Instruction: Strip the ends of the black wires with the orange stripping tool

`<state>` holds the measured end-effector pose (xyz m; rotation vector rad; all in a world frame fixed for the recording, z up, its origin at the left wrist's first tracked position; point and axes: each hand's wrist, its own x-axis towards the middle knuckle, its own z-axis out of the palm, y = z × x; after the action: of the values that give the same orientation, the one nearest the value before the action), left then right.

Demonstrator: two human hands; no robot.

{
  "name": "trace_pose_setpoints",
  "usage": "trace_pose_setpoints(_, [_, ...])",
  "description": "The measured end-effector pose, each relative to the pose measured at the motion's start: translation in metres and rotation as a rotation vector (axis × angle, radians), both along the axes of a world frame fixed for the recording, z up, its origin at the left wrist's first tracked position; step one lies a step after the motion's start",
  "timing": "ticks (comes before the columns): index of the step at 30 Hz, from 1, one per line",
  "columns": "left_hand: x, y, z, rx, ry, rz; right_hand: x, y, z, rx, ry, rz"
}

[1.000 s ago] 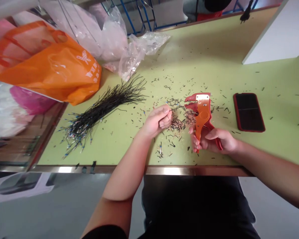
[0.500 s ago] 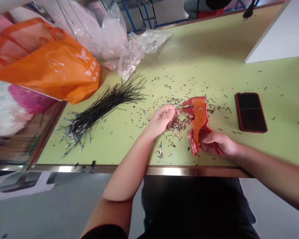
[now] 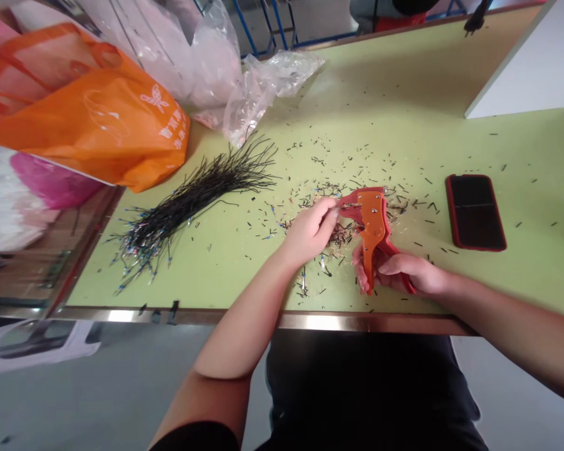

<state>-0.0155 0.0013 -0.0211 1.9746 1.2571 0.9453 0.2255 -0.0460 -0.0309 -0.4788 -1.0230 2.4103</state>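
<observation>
My left hand (image 3: 313, 227) has moved in closer to the orange wire stripper (image 3: 372, 228) than it was half a second ago; my fingertips now sit right at the tool's red head, pinched together on something too thin to make out. The short stretch of wire that showed between hand and tool earlier is no longer visible. My right hand (image 3: 404, 272) stays wrapped around the stripper's handles, clamped on them, with the head pointing away from me over the green table (image 3: 395, 113).

Just under and beside the stripper lies a scatter of cut wire bits (image 3: 343, 235). Well to the left of the stripper lies a bundle of black wires (image 3: 192, 197), and beyond it an orange bag (image 3: 98, 119) and clear plastic bags (image 3: 244, 88). To the stripper's right, apart from it, lies a dark phone in a red case (image 3: 475, 211).
</observation>
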Motion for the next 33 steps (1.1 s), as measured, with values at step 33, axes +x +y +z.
trace_pose_setpoints(33, [0.004, -0.001, -0.007, 0.228, 0.038, 0.039, -0.01, -0.009, 0.003, -0.028, -0.122, -0.086])
